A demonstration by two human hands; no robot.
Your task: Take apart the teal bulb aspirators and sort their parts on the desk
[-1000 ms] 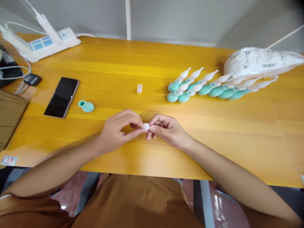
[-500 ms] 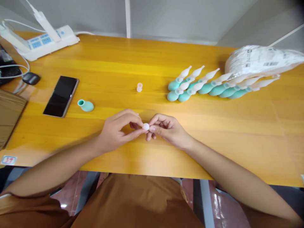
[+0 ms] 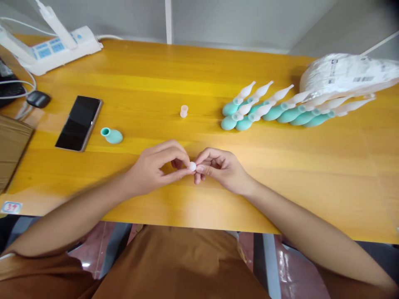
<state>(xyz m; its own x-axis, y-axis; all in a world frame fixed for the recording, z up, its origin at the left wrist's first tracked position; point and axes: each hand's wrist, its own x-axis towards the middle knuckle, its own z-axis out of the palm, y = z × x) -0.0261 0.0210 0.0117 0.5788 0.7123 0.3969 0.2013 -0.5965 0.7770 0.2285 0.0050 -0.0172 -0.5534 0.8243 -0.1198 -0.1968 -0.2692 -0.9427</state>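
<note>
Pinching a small white piece [image 3: 193, 166] between them, the left hand [image 3: 163, 165] and right hand [image 3: 222, 168] of a person in a brown shirt [image 3: 181, 261] meet over a desk [image 3: 149, 207]. Beyond the hands sits a pinkish cup-shaped piece [image 3: 183, 111]; farther out past the left hand, an open-mouthed teal bulb [image 3: 112, 136] lies near a phone [image 3: 79, 123]. Past the right hand, a cluster of teal bulbs [image 3: 228, 122] with pale nozzles [image 3: 247, 109] appears finished, near a wrapped package [image 3: 346, 74]. The lone bulb, bearing no nozzle, seems left to complete.
</note>
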